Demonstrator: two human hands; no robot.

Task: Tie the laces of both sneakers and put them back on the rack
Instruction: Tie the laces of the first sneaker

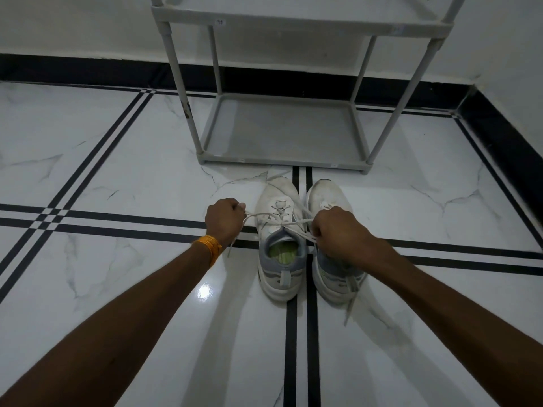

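Two white and grey sneakers stand side by side on the floor, toes toward the rack. The left sneaker has a green insole showing. Its white laces are crossed over the tongue and pulled taut to both sides. My left hand is closed on one lace end to the left of the shoe. My right hand is closed on the other end and sits over the right sneaker, hiding its middle. A loose lace hangs from the right sneaker's heel side.
A grey shoe rack stands just beyond the sneakers, its bottom shelf bare and a higher shelf at the top edge. White marble floor tiles with black stripes lie all around. A white wall with black skirting runs behind and to the right.
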